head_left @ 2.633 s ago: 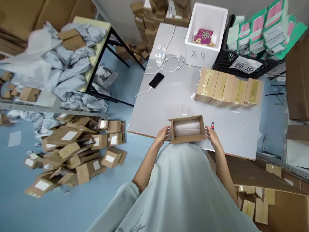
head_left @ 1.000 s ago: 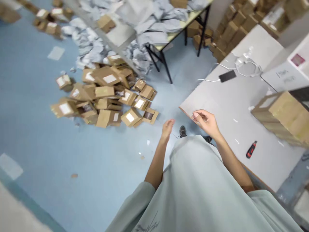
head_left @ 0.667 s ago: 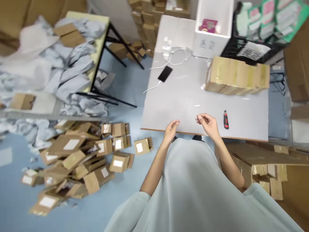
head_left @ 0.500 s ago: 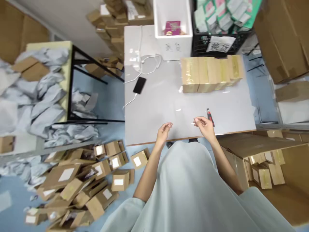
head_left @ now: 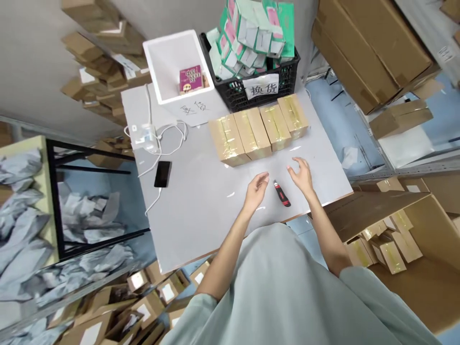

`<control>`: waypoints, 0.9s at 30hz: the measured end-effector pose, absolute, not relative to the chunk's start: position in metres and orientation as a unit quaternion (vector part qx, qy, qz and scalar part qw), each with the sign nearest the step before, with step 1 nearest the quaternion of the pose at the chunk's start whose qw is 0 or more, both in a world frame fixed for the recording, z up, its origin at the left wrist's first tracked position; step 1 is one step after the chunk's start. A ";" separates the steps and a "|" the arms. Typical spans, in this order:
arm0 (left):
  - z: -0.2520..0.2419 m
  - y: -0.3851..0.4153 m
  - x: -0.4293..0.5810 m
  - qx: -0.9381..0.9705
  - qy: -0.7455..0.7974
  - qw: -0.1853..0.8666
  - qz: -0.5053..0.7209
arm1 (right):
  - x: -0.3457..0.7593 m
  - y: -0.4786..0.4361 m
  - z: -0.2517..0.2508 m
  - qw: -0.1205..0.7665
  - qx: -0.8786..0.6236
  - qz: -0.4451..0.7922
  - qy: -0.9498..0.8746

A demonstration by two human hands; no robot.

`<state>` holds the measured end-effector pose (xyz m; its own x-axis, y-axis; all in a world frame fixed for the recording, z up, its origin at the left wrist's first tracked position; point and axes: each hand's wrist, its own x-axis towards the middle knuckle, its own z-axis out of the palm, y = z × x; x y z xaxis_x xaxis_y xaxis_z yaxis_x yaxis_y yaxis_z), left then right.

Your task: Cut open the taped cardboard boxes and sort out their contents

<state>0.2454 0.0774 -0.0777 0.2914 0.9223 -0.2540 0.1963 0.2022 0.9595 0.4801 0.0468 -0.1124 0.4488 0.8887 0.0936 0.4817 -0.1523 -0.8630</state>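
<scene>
My left hand [head_left: 256, 189] hovers over the front part of the grey table [head_left: 194, 211], fingers loosely curved and apart, holding nothing I can see. To its right, my right hand [head_left: 302, 175] is open, thumb and fingers spread, just in front of the row of boxes. Between the two hands a red and black utility knife [head_left: 282, 194] lies on the tabletop; neither hand touches it. Several taped brown cardboard boxes [head_left: 251, 134] stand side by side behind my hands. Small white scraps [head_left: 230, 194] lie on the table.
At the back are a white foam bin [head_left: 187, 103] and a black crate [head_left: 230, 96] of green and pink cartons. A phone [head_left: 163, 174] on a cable lies left. A large open carton [head_left: 442, 230] holding boxes stands at right; parcels [head_left: 21, 225] and boxes crowd the left.
My view has turned towards the right. My right hand has opened from a pinch on a small white piece, and both hands have moved forward, nearer the boxes.
</scene>
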 end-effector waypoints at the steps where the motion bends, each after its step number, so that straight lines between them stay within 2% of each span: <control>1: -0.076 0.092 0.262 0.561 0.498 0.579 0.319 | 0.493 0.070 -0.116 0.431 -0.737 0.199 -0.481; 6: -0.059 0.153 0.334 0.579 0.466 0.567 0.355 | 0.542 0.189 -0.123 0.324 -0.788 0.150 -0.501; 12: -0.056 0.152 0.332 0.590 0.452 0.569 0.350 | 0.565 0.255 -0.140 0.224 -0.829 0.244 -0.450; 17: -0.076 0.128 0.297 0.550 0.509 0.577 0.326 | 0.591 0.263 -0.151 0.251 -0.852 0.226 -0.401; 22: -0.083 0.110 0.282 0.527 0.517 0.592 0.323 | 0.622 0.264 -0.131 0.287 -0.862 0.230 -0.350; 24: -0.081 0.103 0.273 0.531 0.505 0.601 0.320 | 0.625 0.241 -0.125 0.316 -0.870 0.199 -0.322; 27: -0.080 0.089 0.248 0.529 0.492 0.613 0.319 | 0.613 0.162 -0.125 0.367 -0.878 0.087 -0.295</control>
<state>0.2481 0.0891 -0.0800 0.3113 0.9126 -0.2651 0.1297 0.2356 0.9632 0.6131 0.1624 -0.1255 0.8106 0.5822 0.0628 0.4540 -0.5572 -0.6953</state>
